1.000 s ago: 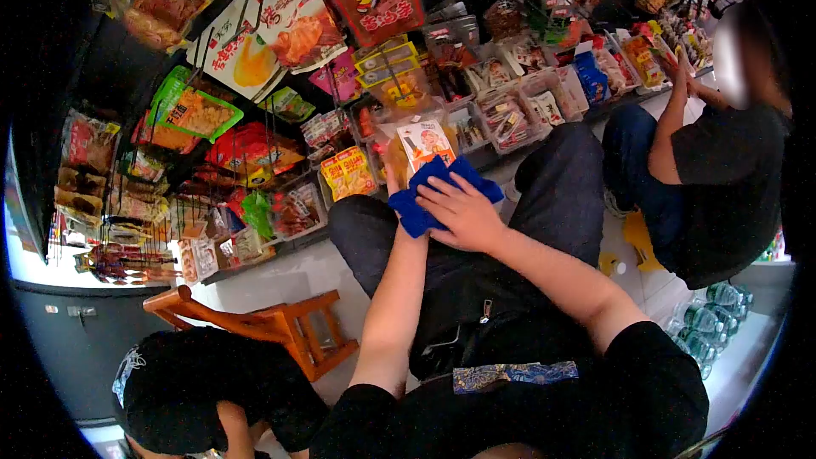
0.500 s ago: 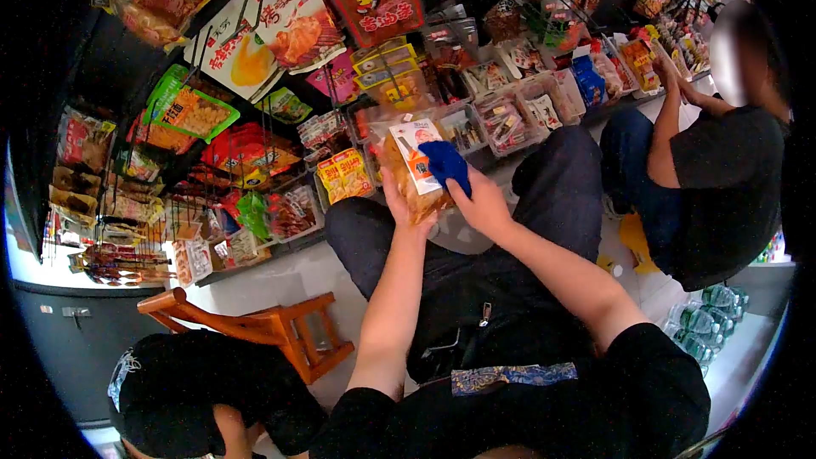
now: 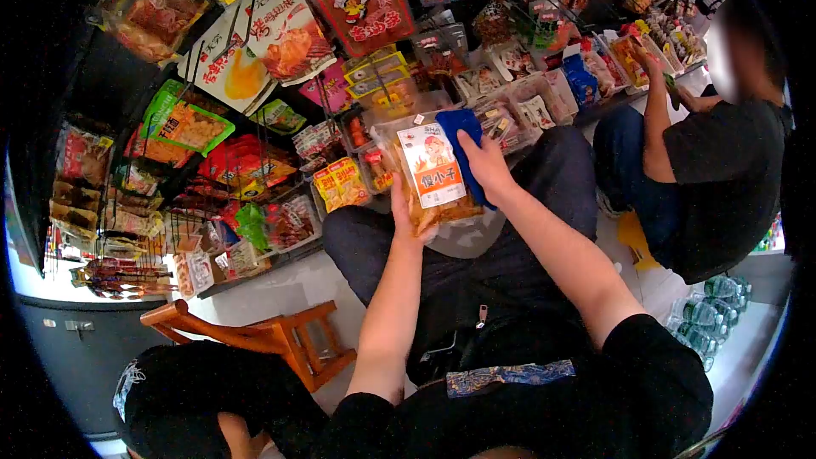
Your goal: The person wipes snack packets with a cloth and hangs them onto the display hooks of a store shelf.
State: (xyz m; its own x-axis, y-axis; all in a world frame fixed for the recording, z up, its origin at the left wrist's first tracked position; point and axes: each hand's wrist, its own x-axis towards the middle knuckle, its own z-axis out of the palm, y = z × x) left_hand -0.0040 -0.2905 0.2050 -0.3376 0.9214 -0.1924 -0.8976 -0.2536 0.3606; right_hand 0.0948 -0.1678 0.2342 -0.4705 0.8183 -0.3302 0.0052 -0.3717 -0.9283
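Food packet [image 3: 432,172] between both hands; left hand [image 3: 406,214] gripping its side; right hand [image 3: 484,167] pressing blue cloth [image 3: 463,146] against it.

So we're looking at a dark display rack [image 3: 100,89] that's stretching across the far side of the room, with metal hooks sticking out and a low dark shelf ledge [image 3: 297,257] running along the bottom. We're seeing pale, glossy floor tiles [image 3: 665,291], a reddish-brown wooden chair [image 3: 242,337] standing lower left, and a dark grey cabinet [image 3: 64,374] sitting behind it. Clear green-tinted bottles [image 3: 714,313] are crowding the right side. We're also getting bright whitish light at the left edge.
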